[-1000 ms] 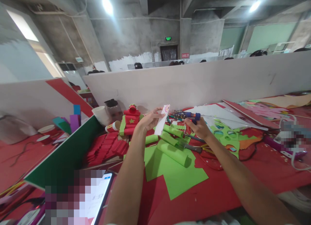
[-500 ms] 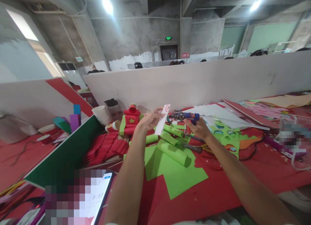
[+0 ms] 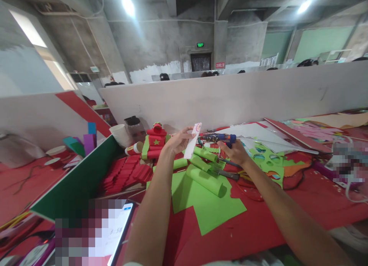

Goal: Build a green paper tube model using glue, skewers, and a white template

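Between the fingers of my left hand (image 3: pixel 179 140) is a white paper strip (image 3: pixel 191 147) with a pinkish drawing near its top, tilted upright. My right hand (image 3: pixel 237 150) is wrapped round a blue glue gun (image 3: pixel 221 137), its dark, speckled front end pointing left at the strip. Whether the tip touches the paper, I cannot tell. Below both hands lie rolled green paper tubes (image 3: pixel 204 180) on a flat green sheet (image 3: pixel 209 216). Scissors (image 3: pixel 228 175) rest beside the tubes. Left of my left hand stands a red and green paper figure (image 3: pixel 156 141) with a star.
Folded red paper strips (image 3: pixel 125 174) lie by a green board (image 3: pixel 77 181) at the left. A lit phone (image 3: pixel 119 231) is at the front left. Paper cups (image 3: pixel 117 135) and a dark-lidded jug (image 3: pixel 135 130) stand behind. Cut-out green scraps (image 3: pixel 267 158) spread at the right, before a white partition (image 3: pixel 230 97).
Almost nothing differs. The whole view has shifted very slightly; both hands keep the same hold and position on the strip and the glue gun.
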